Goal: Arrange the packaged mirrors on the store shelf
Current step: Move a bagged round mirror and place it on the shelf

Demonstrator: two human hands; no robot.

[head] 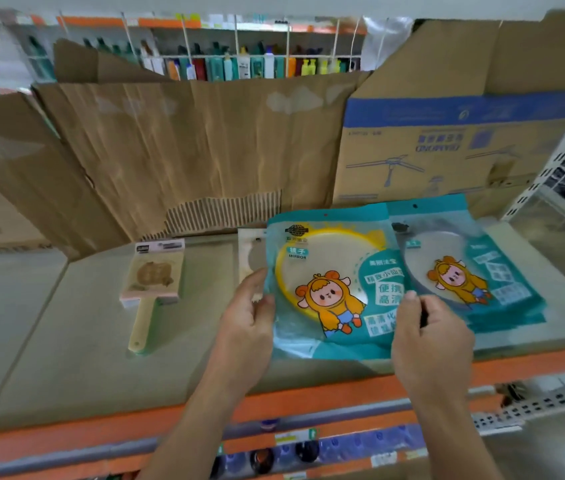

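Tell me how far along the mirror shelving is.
Done: a stack of teal mirror packs lies on the shelf, right side. In hand: left hand and right hand grip a yellow-rimmed mirror pack overlapping it. Left: setting it down.

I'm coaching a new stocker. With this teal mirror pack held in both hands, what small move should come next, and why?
Probably ease the yellow-ring mirror pack slightly left and lay it flat on the shelf beside the teal stack: left hand and right hand pinch its side edges, its right edge overlaps that stack, and bare shelf lies alongside.
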